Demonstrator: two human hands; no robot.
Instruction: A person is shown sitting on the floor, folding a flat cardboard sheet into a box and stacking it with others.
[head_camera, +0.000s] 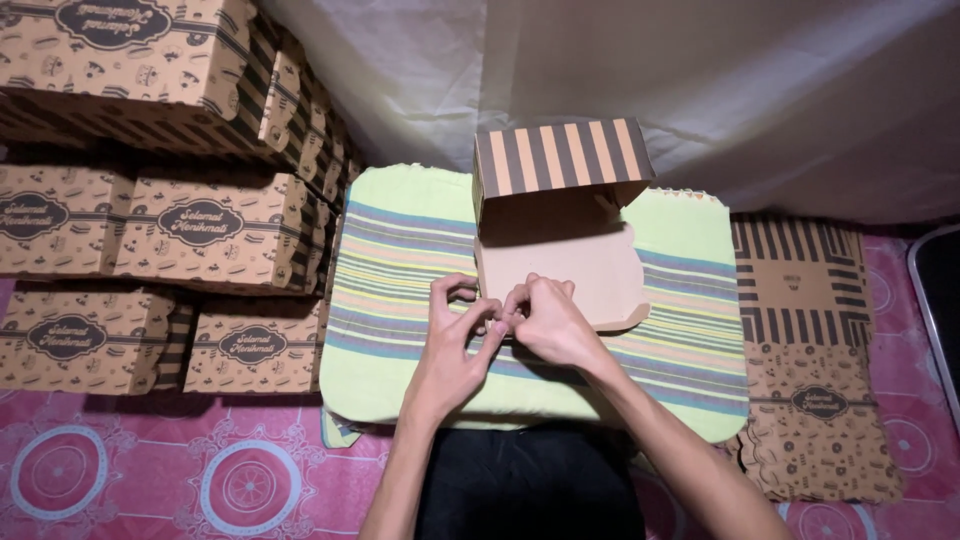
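At frame centre, you are pinching the near edge of the half-folded box (560, 262) with both hands, left hand (462, 335) and right hand (545, 322) touching, over the striped cloth (400, 290). Finished boxes (200, 235) are stacking up at left; flat blanks (810, 350) are lying at right.

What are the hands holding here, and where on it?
Both the left hand and right hand pinch the near front edge of the half-folded cardboard box, at its left corner. Exactly which flap cannot be told.

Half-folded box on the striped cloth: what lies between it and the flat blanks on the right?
In the head view, only the striped cloth lies between the half-folded box and the flat blanks; nothing else sits there.
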